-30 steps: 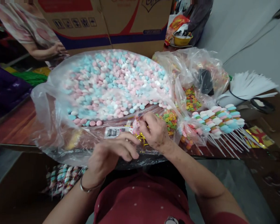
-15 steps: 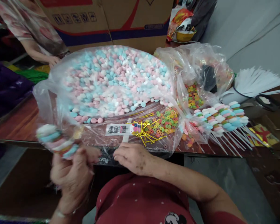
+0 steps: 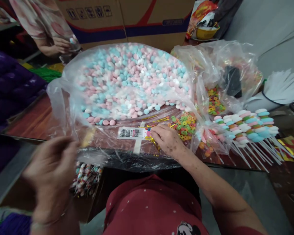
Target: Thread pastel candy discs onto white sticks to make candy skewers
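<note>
My left hand (image 3: 51, 173) is smeared by motion at the lower left, in front of the table edge. Its fingers are too blurred to read, and no candy skewer shows in it. My right hand (image 3: 169, 140) lies on the table with its fingers pinched together over gold twist ties (image 3: 152, 139), which it mostly covers. Just left of those fingertips is a white printed label strip (image 3: 129, 133), lying across a short white strip (image 3: 137, 146). Colourful ring gummies (image 3: 185, 124) are spread to the right of the hand.
A big clear bag of pastel marshmallows (image 3: 134, 75) fills the table's middle. Finished marshmallow skewers (image 3: 247, 127) lie at right, near white sticks (image 3: 284, 86). Below the edge, a carton holds wrapped candy skewers (image 3: 85, 178). Behind, another person's hand (image 3: 62, 45) holds something pale.
My left hand has swung left and toward me; the marshmallow skewer it held is out of sight. My right hand has moved forward and right onto the gold ties. The view has shifted.
</note>
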{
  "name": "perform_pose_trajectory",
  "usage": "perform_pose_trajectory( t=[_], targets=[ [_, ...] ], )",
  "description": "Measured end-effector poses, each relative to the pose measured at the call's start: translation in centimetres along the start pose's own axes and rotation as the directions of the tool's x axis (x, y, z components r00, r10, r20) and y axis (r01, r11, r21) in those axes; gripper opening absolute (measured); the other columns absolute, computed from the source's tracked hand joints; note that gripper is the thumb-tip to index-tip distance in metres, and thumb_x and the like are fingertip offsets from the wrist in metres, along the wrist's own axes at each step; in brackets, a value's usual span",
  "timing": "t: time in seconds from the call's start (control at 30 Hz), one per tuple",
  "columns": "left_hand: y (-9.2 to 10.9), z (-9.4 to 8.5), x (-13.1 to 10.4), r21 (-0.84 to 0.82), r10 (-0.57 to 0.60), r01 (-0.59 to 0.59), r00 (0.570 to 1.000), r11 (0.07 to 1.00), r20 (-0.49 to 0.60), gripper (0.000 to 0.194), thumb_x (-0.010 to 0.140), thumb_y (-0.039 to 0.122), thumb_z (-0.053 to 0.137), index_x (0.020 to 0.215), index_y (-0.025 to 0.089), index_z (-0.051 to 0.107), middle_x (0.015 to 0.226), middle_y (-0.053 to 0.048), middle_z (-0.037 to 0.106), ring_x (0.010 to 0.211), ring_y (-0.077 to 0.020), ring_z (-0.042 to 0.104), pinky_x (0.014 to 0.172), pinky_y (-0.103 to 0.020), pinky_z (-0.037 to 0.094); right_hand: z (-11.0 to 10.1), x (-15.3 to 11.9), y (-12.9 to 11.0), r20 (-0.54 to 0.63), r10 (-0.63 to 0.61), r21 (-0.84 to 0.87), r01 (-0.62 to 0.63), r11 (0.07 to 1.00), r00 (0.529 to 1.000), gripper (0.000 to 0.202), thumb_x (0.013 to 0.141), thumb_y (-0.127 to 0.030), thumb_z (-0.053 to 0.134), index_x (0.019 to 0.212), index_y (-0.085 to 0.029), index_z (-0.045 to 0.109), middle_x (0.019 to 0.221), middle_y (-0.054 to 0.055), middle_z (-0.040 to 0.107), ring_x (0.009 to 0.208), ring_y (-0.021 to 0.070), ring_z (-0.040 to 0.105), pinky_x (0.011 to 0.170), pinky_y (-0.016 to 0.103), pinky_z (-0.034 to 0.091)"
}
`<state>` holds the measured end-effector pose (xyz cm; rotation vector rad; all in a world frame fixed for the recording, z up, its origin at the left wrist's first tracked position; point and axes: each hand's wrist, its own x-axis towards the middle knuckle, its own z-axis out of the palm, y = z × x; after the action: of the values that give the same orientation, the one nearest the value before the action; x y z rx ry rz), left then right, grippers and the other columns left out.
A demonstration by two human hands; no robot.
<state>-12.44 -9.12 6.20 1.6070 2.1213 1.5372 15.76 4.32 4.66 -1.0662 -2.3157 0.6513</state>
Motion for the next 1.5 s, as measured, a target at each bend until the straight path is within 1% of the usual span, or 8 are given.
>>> perform_pose_trajectory(
  t=[0.07,0.13,0.27,0.43,0.77,0.9,1.13,1.5],
  targets=[
    [0.5,5.8,1.7,0.011,0.152,-0.159,0.957,0.987,0.248,0.018,0.085,0.036,0.067,0.099,0.024,0.071,0.093,0.000,0.069,0.085,-0.0194,0.062,0.081,-0.032,0.050,-0.1,-0.4,0.1,-0.051,-0.003,0.018,0.004,1.000,0.999,0.024,0.098,-0.021,0.044,0.085,-0.017,0.064,0.086,0.005,0.064,0.083,0.0153,0.058,0.079,0.029,0.044],
    [0.9,10.6,2.9,-0.011,0.287,-0.326,0.817,0.945,0.500,0.016,0.086,0.036,0.065,0.089,0.020,0.068,0.084,-0.003,0.067,0.080,-0.0200,0.060,0.075,-0.032,0.048,-0.4,-0.9,0.3,-0.100,-0.010,0.018,0.012,1.000,0.995,0.025,0.098,-0.023,0.043,0.084,-0.017,0.064,0.085,0.005,0.064,0.082,0.0158,0.059,0.080,0.029,0.046],
    [1.3,15.2,3.9,0.106,0.296,-0.468,0.702,0.877,0.648,0.017,0.085,0.032,0.065,0.077,0.018,0.059,0.078,-0.005,0.062,0.077,-0.0217,0.054,0.075,-0.034,0.043,-0.8,-2.0,0.6,-0.164,-0.031,-0.009,0.030,1.000,0.986,0.025,0.099,-0.023,0.043,0.086,-0.017,0.065,0.085,0.006,0.066,0.081,0.0164,0.061,0.078,0.030,0.047],
    [0.5,15.5,4.1,0.096,0.335,-0.550,0.627,0.830,0.703,0.019,0.093,0.021,0.050,0.075,0.019,0.054,0.078,-0.006,0.059,0.080,-0.0221,0.052,0.078,-0.035,0.041,-0.4,-2.6,1.0,-0.200,-0.035,-0.028,0.030,0.999,0.979,0.025,0.098,-0.022,0.043,0.087,-0.018,0.065,0.086,0.006,0.068,0.081,0.0172,0.062,0.077,0.030,0.049],
    [1.6,12.8,4.1,-0.162,0.484,-0.484,0.672,0.860,0.561,0.021,0.097,0.025,0.047,0.078,0.019,0.053,0.074,-0.002,0.054,0.073,-0.0169,0.049,0.069,-0.030,0.039,0.5,-1.3,0.7,-0.152,0.138,0.158,-0.114,0.981,0.979,0.018,0.090,-0.028,0.059,0.105,-0.019,0.063,0.095,0.006,0.068,0.085,0.0188,0.062,0.078,0.033,0.049],
    [3.1,13.2,3.4,-0.165,0.600,-0.611,0.626,0.774,0.497,0.019,0.097,0.026,0.049,0.080,0.019,0.054,0.076,-0.003,0.057,0.075,-0.0187,0.048,0.071,-0.033,0.039,1.1,-0.2,0.3,-0.207,0.066,0.262,-0.010,0.965,0.976,0.010,0.091,-0.022,0.057,0.096,-0.020,0.066,0.091,0.003,0.066,0.087,0.0167,0.060,0.081,0.032,0.047],
    [5.0,16.1,4.9,-0.213,0.679,-0.654,0.635,0.726,0.368,0.018,0.095,0.028,0.055,0.107,0.015,0.056,0.101,-0.012,0.064,0.095,-0.0237,0.055,0.085,-0.039,0.044,-1.4,0.9,1.9,-0.321,-0.155,0.026,0.173,0.985,0.934,0.017,0.095,-0.019,0.052,0.088,-0.020,0.068,0.089,0.004,0.068,0.087,0.0182,0.056,0.083,0.036,0.045],
    [6.2,15.7,3.9,-0.405,0.501,-0.303,0.628,0.863,0.596,0.020,0.091,0.027,0.058,0.075,0.016,0.059,0.061,0.004,0.058,0.054,-0.0089,0.050,0.052,-0.019,0.038,-2.3,-1.0,2.8,-0.312,-0.244,-0.077,0.232,0.970,0.918,0.033,0.100,-0.029,0.043,0.068,-0.021,0.049,0.065,-0.001,0.048,0.067,0.0147,0.043,0.070,0.030,0.037]
  ],
)
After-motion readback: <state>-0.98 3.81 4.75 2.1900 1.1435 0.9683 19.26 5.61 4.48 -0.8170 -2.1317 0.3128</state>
